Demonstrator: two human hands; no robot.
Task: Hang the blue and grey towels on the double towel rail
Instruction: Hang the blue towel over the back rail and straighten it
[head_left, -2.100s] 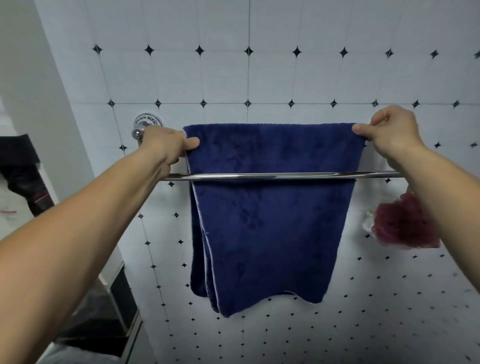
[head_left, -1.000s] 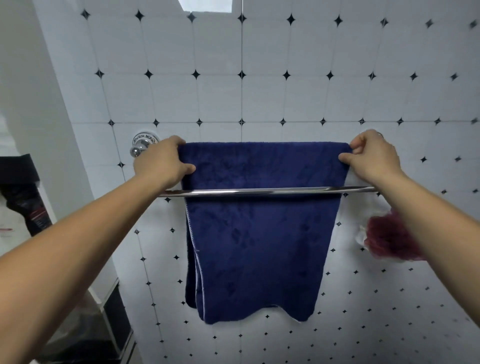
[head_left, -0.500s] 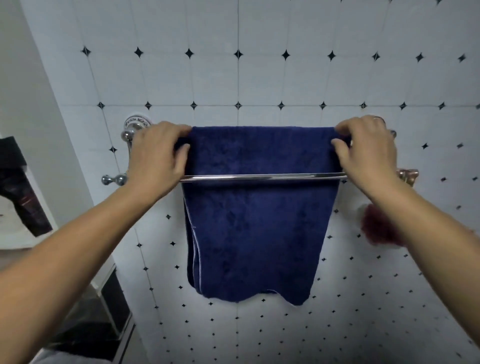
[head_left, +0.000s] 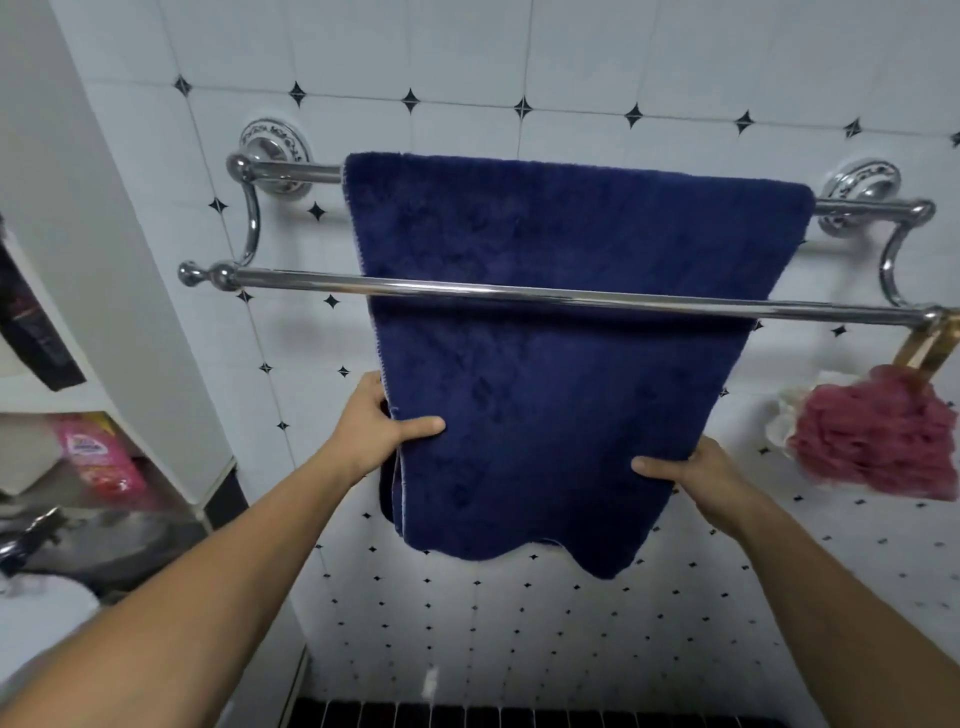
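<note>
The blue towel (head_left: 561, 374) hangs folded over the back bar of the chrome double towel rail (head_left: 519, 293), passing behind the bare front bar. My left hand (head_left: 379, 426) pinches the towel's left edge low down, thumb on the front. My right hand (head_left: 691, 478) grips the lower right edge the same way. No grey towel is in view.
A dark red bath sponge (head_left: 878, 436) hangs from the rail's right end. White shelves (head_left: 62, 395) at the left hold a pink packet (head_left: 98, 457) and other items. White tiled wall (head_left: 467, 52) with black diamonds behind; dark floor tiles at the bottom.
Both hands have dropped from the towel's top corners at the back bar to its lower side edges. The camera has moved closer, and both rail ends now show.
</note>
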